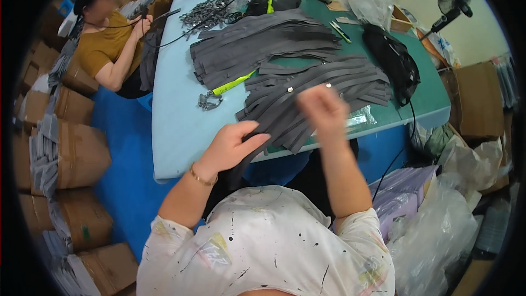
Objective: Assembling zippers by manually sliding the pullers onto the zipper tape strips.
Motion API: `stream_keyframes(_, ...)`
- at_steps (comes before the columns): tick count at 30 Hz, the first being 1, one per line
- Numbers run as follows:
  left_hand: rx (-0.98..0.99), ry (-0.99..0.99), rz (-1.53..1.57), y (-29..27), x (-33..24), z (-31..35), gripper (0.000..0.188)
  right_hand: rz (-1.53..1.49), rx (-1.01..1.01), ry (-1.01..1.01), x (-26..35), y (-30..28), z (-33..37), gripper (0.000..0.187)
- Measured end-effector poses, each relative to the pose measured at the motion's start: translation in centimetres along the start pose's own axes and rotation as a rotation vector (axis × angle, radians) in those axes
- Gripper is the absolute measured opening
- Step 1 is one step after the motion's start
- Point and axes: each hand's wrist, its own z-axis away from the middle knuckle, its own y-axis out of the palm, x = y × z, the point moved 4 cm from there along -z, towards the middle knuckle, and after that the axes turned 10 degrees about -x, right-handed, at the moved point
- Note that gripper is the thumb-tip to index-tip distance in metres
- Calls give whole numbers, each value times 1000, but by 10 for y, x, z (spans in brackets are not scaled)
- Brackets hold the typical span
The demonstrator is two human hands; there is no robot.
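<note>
The near bundle of grey strips [350, 79] is the landmark here, spread fanwise on the desk [174, 131] with its ends toward the wearer, an arrangement that probably keeps single strips easy to reach. At its near left end is the left hand [229, 143], thumb and forefinger spread narrowly apart; a dark strip [240, 165] runs down beneath them off the desk edge, but whether the hidden fingers grip it I cannot tell. The right hand [324, 107] is over the bundle's near middle, fingers seemingly curled in, too blurred to show whether they hold anything. Beyond the bundle lies the far bundle of grey strips [263, 44], laid roughly side by side, perhaps so the lengths stay untangled. Left of the near bundle, a yellow-green band [233, 83] ends at a cluster of small grey pieces [209, 101], which it may serve to keep together. Farther off, past its far left, a loose heap of similar pieces [204, 15] sits, likely shared, since a seated co-worker [112, 41] is beside it. Snips [341, 31] lie beyond the near bundle, out of the hands' way, and a black bag [390, 60] rests just to its right, seemingly pushed aside to leave working room.
</note>
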Motion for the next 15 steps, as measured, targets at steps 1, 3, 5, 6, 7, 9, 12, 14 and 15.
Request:
stream_keyframes(1,80,52,-99,5,-6,-11,21,-37,-140,11,2,-28,-24,8)
stream_keyframes(3,203,55,-212,21,-23,-36,26,-6,-361,-33,-3,-90,-66,14)
stream_keyframes(5,240,12,-267,38,-33,-63,27,15,-487,-33,-18,-137,-98,18)
stream_keyframes(6,242,21,-311,48,-33,-77,28,57,-519,-11,-28,-158,-111,19)
stream_keyframes(7,227,23,-309,61,-27,-90,28,54,-505,-16,-43,-177,-122,19)
stream_keyframes(9,13,410,-525,74,-20,-113,27,260,-455,-14,-73,-203,-140,22)
stream_keyframes(12,-351,729,-703,62,-6,-143,24,662,-432,-28,-86,-229,-142,30)
stream_keyframes(14,-534,705,-877,26,0,-166,20,698,-456,-22,-79,-219,-135,38)
stream_keyframes(15,-625,733,-945,8,6,-177,21,640,-430,-76,-72,-211,-131,40)
